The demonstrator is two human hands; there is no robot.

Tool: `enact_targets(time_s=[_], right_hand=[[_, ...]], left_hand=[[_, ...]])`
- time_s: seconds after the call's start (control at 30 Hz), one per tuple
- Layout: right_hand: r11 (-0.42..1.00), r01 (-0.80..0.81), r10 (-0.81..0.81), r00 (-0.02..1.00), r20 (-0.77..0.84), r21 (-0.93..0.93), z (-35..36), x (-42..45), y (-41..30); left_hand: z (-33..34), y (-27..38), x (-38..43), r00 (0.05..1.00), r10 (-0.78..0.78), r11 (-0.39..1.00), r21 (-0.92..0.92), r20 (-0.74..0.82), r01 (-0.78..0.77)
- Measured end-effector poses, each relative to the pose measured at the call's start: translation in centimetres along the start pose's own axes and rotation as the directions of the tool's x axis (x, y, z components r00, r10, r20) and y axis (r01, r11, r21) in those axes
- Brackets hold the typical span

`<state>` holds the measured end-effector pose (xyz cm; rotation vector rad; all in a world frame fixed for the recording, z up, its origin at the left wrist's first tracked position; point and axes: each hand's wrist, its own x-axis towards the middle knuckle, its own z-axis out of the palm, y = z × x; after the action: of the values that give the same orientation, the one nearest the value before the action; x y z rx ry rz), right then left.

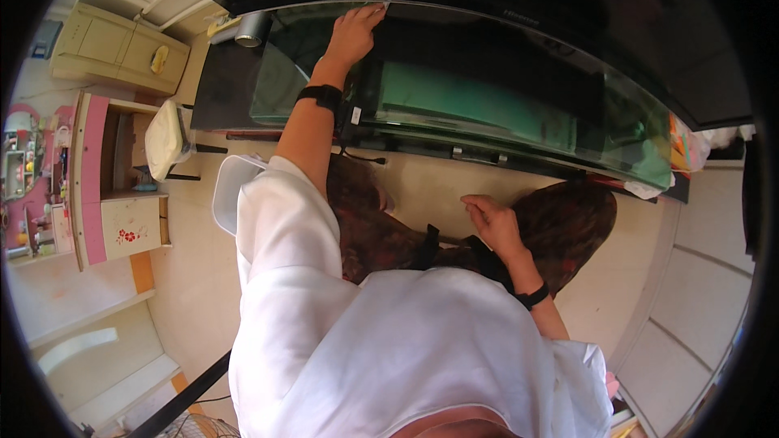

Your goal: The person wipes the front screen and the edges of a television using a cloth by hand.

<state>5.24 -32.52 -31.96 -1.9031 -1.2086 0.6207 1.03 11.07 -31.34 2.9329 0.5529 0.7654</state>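
Observation:
My left hand (353,36) reaches forward to the glass top (304,30) of a black TV stand, its fingertips by the lower edge of a Hisense television (523,17). A small whitish bit shows at those fingertips; whether I hold it cannot be told. My right hand (496,225) hangs above the floor between my knees, fingers loosely curled together, with nothing visible in them. Below the left forearm, a small white label or switch (356,115) sits on the stand's dark front. Greenish glass panels (475,106) run along the stand.
A silver cylinder (249,30) stands at the stand's left end. A white plastic bin (231,191) is beside my left knee. Further left are a padded stool (164,140) and a pink-and-white desk (91,182). A black plug (378,160) on a cord hangs near the stand's base.

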Motion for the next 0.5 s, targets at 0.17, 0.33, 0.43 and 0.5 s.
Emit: enact_targets(time_s=[0.17,0.33,0.43,0.5], right_hand=[[1.000,-0.005,0.005,1.000,-0.012,-0.002,0.0,-0.2,0.1],[1.000,0.019,-0.019,1.000,-0.007,0.000,0.1,-0.4,0.0],[0.997,0.079,-0.079,0.997,-0.002,-0.003,0.3,-0.2,-0.1],[0.990,0.143,-0.143,0.990,-0.003,-0.014,0.4,0.4,-0.1]], left_hand=[[-1.0,-0.4,-0.5,0.986,0.032,0.998,0.046,0.166,-0.041],[-3.5,1.2,-4.6,0.987,0.073,0.996,-0.061,0.144,-0.065],[-4.7,2.8,-6.9,0.992,0.053,0.996,-0.075,0.116,-0.045],[-5.3,3.9,-8.1,0.992,0.039,0.995,-0.095,0.117,-0.028]])
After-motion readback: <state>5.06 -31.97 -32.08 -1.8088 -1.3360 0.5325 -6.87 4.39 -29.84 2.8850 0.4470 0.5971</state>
